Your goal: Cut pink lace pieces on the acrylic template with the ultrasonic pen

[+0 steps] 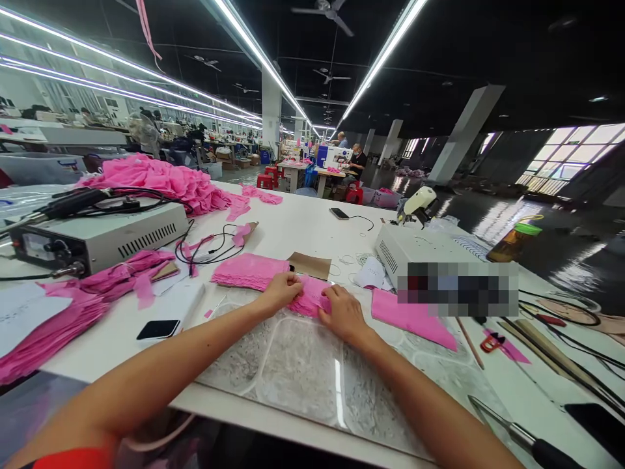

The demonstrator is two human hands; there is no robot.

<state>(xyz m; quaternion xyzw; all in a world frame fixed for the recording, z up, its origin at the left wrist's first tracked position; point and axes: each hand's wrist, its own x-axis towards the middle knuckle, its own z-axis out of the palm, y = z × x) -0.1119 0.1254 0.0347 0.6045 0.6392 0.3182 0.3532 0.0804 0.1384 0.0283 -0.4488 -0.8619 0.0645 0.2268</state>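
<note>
My left hand (282, 291) and my right hand (343, 314) rest close together on a small bunched piece of pink fabric (309, 301) at the middle of the white table (303, 228). Both hands have their fingers curled and pinched on that fabric. It lies at the far edge of a marbled grey mat (303, 371). A flat stack of pink fabric (249, 270) sits just left of my left hand, and another pink piece (413, 319) lies to the right of my right hand.
A grey electrical box (97, 241) with cables stands at left, a white machine (420, 254) at right. A large pink fabric heap (156, 179) lies behind. A black phone (158, 329), red snips (492, 341), rods and a bottle (515, 241) are around. People sit at a far table (319, 174).
</note>
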